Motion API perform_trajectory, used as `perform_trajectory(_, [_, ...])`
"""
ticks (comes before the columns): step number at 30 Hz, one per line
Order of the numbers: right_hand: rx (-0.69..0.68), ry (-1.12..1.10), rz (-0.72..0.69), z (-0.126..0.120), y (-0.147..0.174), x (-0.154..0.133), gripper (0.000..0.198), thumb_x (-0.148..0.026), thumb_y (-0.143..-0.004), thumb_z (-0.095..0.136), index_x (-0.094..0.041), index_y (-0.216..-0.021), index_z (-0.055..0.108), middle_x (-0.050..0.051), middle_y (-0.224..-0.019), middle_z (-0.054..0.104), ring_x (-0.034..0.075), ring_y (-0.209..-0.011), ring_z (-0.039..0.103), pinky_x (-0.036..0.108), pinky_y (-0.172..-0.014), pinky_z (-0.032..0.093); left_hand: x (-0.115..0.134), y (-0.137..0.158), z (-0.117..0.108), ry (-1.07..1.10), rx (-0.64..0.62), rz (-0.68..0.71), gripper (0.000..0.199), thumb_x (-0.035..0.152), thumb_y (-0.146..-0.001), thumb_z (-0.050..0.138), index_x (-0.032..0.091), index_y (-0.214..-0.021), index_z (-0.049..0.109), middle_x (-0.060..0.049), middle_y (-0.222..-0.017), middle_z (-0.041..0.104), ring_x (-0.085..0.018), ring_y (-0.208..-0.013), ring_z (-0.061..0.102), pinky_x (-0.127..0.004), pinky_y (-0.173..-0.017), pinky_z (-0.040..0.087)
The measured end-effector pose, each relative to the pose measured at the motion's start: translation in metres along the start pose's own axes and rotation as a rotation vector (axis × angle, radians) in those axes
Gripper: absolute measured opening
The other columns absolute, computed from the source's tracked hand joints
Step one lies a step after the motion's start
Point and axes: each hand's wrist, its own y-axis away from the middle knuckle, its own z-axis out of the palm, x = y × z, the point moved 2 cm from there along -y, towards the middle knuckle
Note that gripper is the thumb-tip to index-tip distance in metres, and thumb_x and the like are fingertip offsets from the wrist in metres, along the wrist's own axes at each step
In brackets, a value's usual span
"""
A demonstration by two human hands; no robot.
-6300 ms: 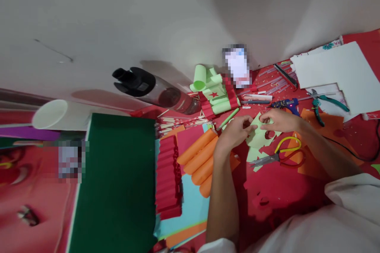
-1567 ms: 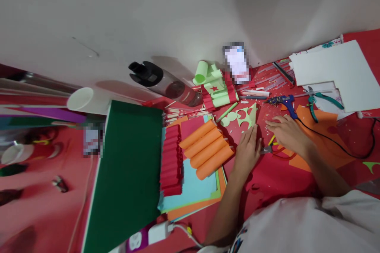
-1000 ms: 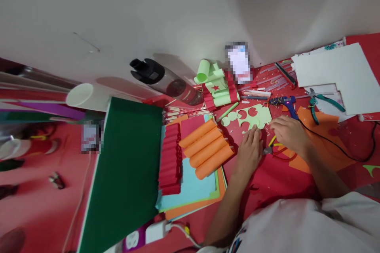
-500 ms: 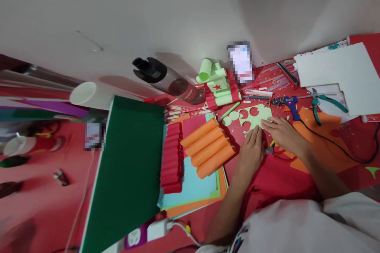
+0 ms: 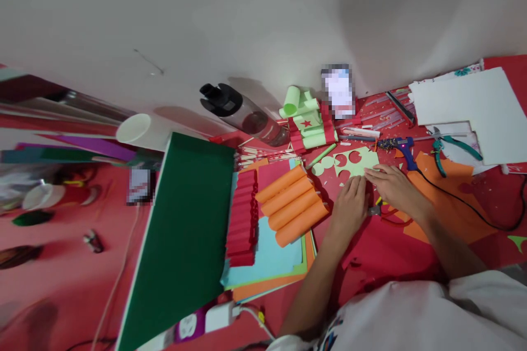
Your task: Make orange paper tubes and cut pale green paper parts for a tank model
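Observation:
My left hand (image 5: 351, 202) and my right hand (image 5: 396, 186) meet at the fingertips, by the lower edge of a light green sheet (image 5: 365, 160) with round holes cut in it. The fingers of both are drawn together; whatever they pinch is too small or hidden to make out. Light green paper discs (image 5: 323, 165) lie just left of the sheet. Under my right wrist are red-handled pliers (image 5: 395, 218). A dark red sheet (image 5: 387, 244) spreads below my hands.
A blue glue gun (image 5: 405, 151) and green-handled pliers (image 5: 459, 145) lie on the right. Orange paper rolls (image 5: 292, 205) and folded red paper (image 5: 242, 219) rest on stacked sheets. Behind stand a green paper model (image 5: 308, 120), a phone (image 5: 340, 90) and a bottle (image 5: 251, 120). A green board (image 5: 185, 236) rises leftward.
The camera view has shifted slightly, so the scene sits a little further right. My hands stay together at the green sheet's lower edge, with barely any movement.

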Motion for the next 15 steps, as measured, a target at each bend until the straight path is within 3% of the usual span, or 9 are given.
perform_trajectory(7, [0.026, -0.093, -0.007, -0.017, -0.006, 0.0, 0.045, -0.004, -0.098, 0.05, -0.014, -0.135, 0.073, 0.015, -0.14, 0.074, 0.027, -0.129, 0.067, 0.044, -0.112, 0.053, 0.003, -0.011, -0.013, -0.095, -0.119, -0.015, 0.051, 0.009, -0.096, 0.051, 0.011, -0.147, 0.052, -0.023, -0.16, 0.051, -0.035, -0.14, 0.058, -0.047, -0.104, 0.058])
perform_trajectory(9, [0.021, -0.098, -0.009, -0.029, -0.014, -0.007, 0.043, -0.006, -0.1, 0.048, -0.016, -0.132, 0.075, 0.014, -0.136, 0.075, 0.026, -0.124, 0.069, 0.041, -0.108, 0.054, 0.007, -0.016, -0.013, -0.096, -0.14, -0.031, 0.046, 0.011, -0.098, 0.052, 0.01, -0.143, 0.058, -0.025, -0.154, 0.056, -0.037, -0.135, 0.06, -0.048, -0.098, 0.061])
perform_trajectory(13, [-0.051, -0.046, -0.132, -0.053, -0.057, -0.03, 0.038, -0.008, -0.102, 0.051, -0.019, -0.13, 0.074, 0.011, -0.134, 0.076, 0.024, -0.119, 0.07, 0.035, -0.1, 0.052, 0.02, -0.024, -0.007, -0.135, -0.199, -0.048, 0.034, 0.011, -0.099, 0.051, 0.01, -0.128, 0.069, -0.026, -0.125, 0.071, -0.04, -0.121, 0.065, -0.05, -0.089, 0.061])
perform_trajectory(15, [-0.079, 0.007, -0.213, -0.058, -0.089, -0.042, 0.035, -0.01, -0.103, 0.052, -0.02, -0.129, 0.073, 0.01, -0.132, 0.076, 0.024, -0.116, 0.071, 0.033, -0.094, 0.051, 0.026, -0.024, -0.004, -0.189, -0.206, -0.076, 0.036, 0.007, -0.099, 0.049, 0.008, -0.129, 0.069, -0.026, -0.122, 0.072, -0.039, -0.119, 0.065, -0.048, -0.089, 0.06])
